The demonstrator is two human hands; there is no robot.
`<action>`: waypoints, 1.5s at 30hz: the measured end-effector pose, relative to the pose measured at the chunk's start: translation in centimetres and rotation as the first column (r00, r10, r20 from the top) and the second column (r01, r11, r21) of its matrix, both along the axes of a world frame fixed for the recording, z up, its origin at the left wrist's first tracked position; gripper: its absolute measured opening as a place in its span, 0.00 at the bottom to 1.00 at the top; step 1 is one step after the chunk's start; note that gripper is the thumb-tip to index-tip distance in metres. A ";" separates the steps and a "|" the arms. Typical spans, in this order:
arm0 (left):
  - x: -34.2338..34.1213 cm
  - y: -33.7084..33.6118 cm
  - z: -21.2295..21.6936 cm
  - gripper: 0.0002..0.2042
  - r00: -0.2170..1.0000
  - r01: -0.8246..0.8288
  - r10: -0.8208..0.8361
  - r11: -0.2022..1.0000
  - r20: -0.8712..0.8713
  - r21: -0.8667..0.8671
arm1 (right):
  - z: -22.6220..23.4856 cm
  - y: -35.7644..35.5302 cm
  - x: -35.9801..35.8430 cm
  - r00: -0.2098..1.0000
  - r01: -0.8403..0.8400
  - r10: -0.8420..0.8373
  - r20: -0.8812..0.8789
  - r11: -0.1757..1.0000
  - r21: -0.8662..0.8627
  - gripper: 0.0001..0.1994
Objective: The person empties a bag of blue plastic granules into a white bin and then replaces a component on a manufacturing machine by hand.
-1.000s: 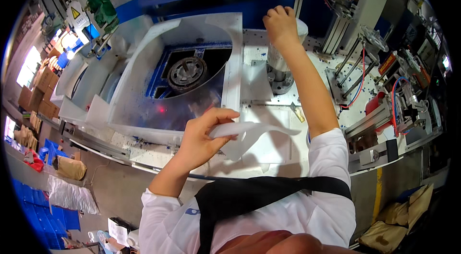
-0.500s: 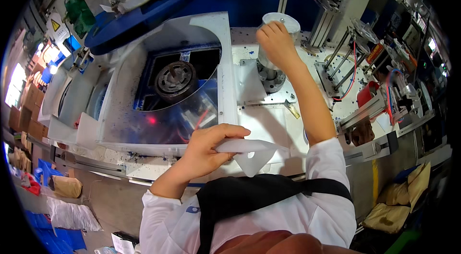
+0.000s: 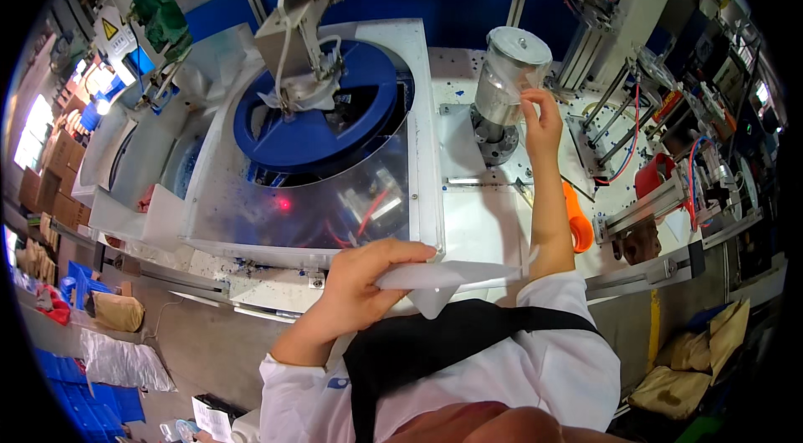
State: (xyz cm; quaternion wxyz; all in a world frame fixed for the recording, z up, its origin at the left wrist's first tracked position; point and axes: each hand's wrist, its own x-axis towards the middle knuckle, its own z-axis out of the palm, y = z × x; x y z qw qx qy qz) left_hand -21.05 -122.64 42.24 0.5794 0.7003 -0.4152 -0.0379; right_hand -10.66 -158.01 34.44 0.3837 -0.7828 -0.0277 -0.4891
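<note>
My left hand (image 3: 355,284) is closed on a whitish translucent sheet (image 3: 456,276), thumb on one side and fingers on the other. The sheet bends to the right in front of my black apron. My right hand (image 3: 545,112) reaches up to an upright metal cylinder (image 3: 499,96) with a round pale lid (image 3: 519,45). Its fingertips pinch at the cylinder's right side, where clear film (image 3: 525,77) seems to stand out from the wall. A dark metal base (image 3: 495,142) carries the cylinder.
Left of the cylinder, a blue ring (image 3: 251,138) on a mechanical arm (image 3: 293,46) sits over the opening of a white machine housing (image 3: 425,158). Orange handles (image 3: 577,221) lie beside my right forearm. Rods and a red container (image 3: 654,175) stand at the right.
My right hand has gone from the lid down to the cylinder's right side. The blue ring has swung down over the machine opening, hiding the round hub. My left hand still grips the sheet.
</note>
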 end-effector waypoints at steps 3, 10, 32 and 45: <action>-0.8 0.4 0.2 0.17 1.000 -0.020 0.020 1.000 0.000 -0.004 | 0.6 -1.5 0.2 0.940 -0.235 0.031 0.340 0.779 0.581 0.06; -0.4 -0.6 0.0 0.18 1.000 0.010 -0.011 0.998 0.017 0.066 | 9.9 -3.9 4.8 0.980 0.168 -0.188 -0.060 0.954 -0.248 0.15; -0.7 -0.7 0.2 0.15 1.000 -0.009 0.010 0.997 -0.013 0.082 | 10.4 -8.8 7.9 0.902 -0.017 0.109 -0.417 0.976 0.217 0.12; 0.5 -2.0 -0.5 0.20 0.993 0.112 -0.115 0.987 0.020 0.119 | 12.4 -4.0 9.1 0.886 0.011 -0.155 -0.437 0.949 -0.314 0.10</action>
